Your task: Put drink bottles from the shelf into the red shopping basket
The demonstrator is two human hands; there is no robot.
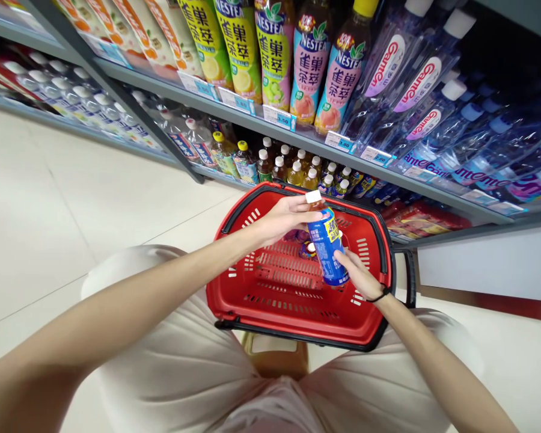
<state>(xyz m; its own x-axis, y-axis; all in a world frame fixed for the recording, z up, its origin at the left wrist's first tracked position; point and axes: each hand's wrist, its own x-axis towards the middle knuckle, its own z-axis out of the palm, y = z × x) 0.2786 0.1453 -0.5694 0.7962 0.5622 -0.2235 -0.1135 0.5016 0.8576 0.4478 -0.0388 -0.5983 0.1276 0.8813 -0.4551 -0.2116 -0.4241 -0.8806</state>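
Note:
A drink bottle with a blue and yellow label and a white cap is held tilted above the red shopping basket. My left hand grips it near the neck, just below the cap. Around its lower part, on the right side, are the fingers of my right hand, with a black band at the wrist. Several bottles with dark purple or blue labels lie inside the basket at its far side, partly hidden behind my left hand and the held bottle.
Beyond the basket, the bottom shelf holds rows of small bottles. Tea bottles and clear water bottles stand on the shelf above, whose edge carries price tags. A black basket handle sticks out right. My knees flank the basket.

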